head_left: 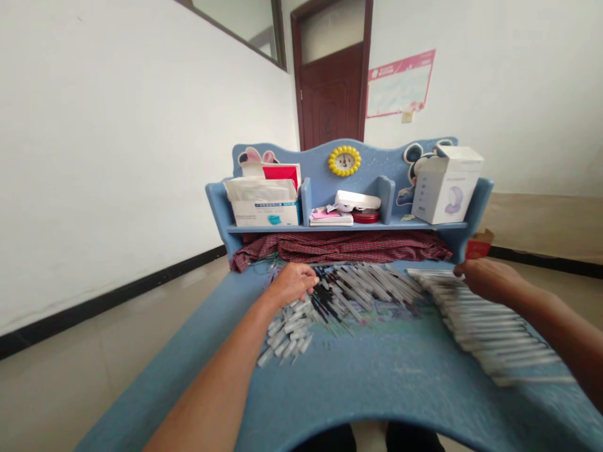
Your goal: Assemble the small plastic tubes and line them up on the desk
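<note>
- At six o'clock, your bench (pixel 377 376) is mottled blue.
- At twelve o'clock, you see a red-and-black checked cloth (pixel 339 248).
- Above it sits a yellow-rimmed clock (pixel 344 161).
- At two o'clock lie white tubes (pixel 490 329).

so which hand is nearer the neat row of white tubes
Right. The right hand touches the end of the neat row of white tubes; the left hand is farther off, on the loose pile.
</note>
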Action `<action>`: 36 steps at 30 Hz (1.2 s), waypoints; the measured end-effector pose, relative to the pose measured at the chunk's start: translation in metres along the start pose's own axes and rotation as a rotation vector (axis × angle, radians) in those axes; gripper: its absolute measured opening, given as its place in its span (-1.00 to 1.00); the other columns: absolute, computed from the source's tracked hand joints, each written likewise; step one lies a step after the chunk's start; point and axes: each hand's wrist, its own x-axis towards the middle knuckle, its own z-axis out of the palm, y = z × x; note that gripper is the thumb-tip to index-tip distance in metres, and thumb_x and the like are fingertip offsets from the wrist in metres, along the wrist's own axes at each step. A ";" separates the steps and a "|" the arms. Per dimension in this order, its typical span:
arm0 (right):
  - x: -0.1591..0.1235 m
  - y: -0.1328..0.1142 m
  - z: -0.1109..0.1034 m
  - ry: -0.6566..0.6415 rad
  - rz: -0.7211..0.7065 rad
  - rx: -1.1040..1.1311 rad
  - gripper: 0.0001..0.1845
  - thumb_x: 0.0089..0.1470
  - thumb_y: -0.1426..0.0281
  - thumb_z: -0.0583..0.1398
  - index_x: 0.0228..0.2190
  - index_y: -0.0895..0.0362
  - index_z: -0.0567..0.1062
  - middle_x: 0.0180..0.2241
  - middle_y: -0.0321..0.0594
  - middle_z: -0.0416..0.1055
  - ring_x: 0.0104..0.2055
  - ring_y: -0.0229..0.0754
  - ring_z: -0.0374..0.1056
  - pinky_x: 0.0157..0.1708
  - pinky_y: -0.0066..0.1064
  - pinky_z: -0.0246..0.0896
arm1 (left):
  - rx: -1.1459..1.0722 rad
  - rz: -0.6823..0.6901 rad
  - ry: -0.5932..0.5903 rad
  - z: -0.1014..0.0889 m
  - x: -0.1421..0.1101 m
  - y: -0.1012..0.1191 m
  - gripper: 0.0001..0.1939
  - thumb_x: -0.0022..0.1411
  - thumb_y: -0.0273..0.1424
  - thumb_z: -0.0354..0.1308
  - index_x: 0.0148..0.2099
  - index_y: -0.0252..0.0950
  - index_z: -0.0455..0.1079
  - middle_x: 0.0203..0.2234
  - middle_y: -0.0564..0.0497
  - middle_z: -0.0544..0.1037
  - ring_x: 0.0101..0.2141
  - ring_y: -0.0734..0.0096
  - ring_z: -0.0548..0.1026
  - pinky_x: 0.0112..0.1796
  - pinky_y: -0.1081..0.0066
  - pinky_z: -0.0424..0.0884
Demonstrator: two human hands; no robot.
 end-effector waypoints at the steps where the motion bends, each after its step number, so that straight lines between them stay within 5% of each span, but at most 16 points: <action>1: -0.001 -0.012 -0.004 -0.091 -0.014 -0.099 -0.69 -0.15 0.67 0.09 -0.45 0.15 0.56 -0.48 0.05 0.49 -0.41 -0.04 0.42 -0.46 -0.34 0.10 | 0.001 0.002 0.000 0.000 0.000 0.000 -0.89 -0.03 -0.40 0.10 -0.46 -0.35 0.38 -0.70 0.07 0.43 -0.75 0.57 0.27 -0.68 0.56 0.14; 4: -0.005 -0.061 -0.016 -0.191 -0.111 -0.175 -0.73 0.04 0.47 0.02 -0.37 0.12 0.52 -0.42 -0.02 0.50 -0.36 -0.04 0.43 -0.45 -0.36 0.11 | 0.002 0.003 0.008 0.000 -0.001 0.001 -0.90 -0.03 -0.41 0.09 -0.45 -0.35 0.39 -0.70 0.07 0.42 -0.74 0.55 0.28 -0.68 0.55 0.16; 8: -0.014 -0.139 -0.019 -0.283 -0.325 -0.027 -0.72 0.06 0.35 0.04 -0.42 0.11 0.54 -0.42 -0.05 0.50 -0.35 -0.07 0.42 -0.38 -0.36 0.15 | 0.045 0.007 0.007 -0.002 -0.002 0.003 -0.89 -0.02 -0.42 0.09 -0.45 -0.35 0.40 -0.70 0.08 0.42 -0.74 0.55 0.28 -0.68 0.54 0.16; 13: -0.018 -0.197 -0.002 -0.390 -0.300 -0.096 -0.65 0.01 0.27 0.09 -0.28 0.22 0.54 -0.27 0.12 0.48 -0.19 0.08 0.40 -0.25 -0.22 0.21 | 0.055 0.004 -0.015 -0.003 -0.002 0.003 -0.90 0.01 -0.44 0.07 -0.46 -0.36 0.38 -0.70 0.07 0.42 -0.73 0.57 0.26 -0.67 0.55 0.16; 18: -0.012 -0.205 0.011 -0.446 -0.247 -0.097 -0.63 -0.01 0.36 0.07 -0.19 0.24 0.51 -0.22 0.11 0.47 -0.15 0.05 0.40 -0.25 -0.27 0.22 | 0.073 0.003 -0.020 -0.001 -0.002 0.000 -0.92 0.01 -0.48 0.07 -0.43 -0.36 0.38 -0.69 0.07 0.42 -0.71 0.55 0.29 -0.66 0.55 0.18; 31: -0.004 -0.220 -0.007 -0.322 -0.309 0.121 -0.71 -0.03 0.34 0.04 -0.49 0.16 0.54 -0.47 -0.10 0.49 -0.46 -0.21 0.34 -0.52 -0.45 -0.03 | -0.093 0.123 0.118 0.006 -0.005 0.007 -0.92 -0.07 -0.52 0.16 -0.42 -0.34 0.42 -0.71 0.14 0.35 -0.70 0.58 0.30 -0.63 0.57 0.15; 36: 0.004 -0.238 -0.004 -0.226 -0.319 0.240 -0.73 -0.04 0.36 0.05 -0.55 0.16 0.51 -0.56 -0.19 0.45 -0.54 -0.29 0.26 -0.57 -0.47 -0.11 | -0.281 -0.040 0.255 0.004 -0.008 0.014 -0.85 0.00 -0.37 0.17 -0.51 -0.35 0.33 -0.68 0.06 0.41 -0.75 0.62 0.25 -0.71 0.58 0.04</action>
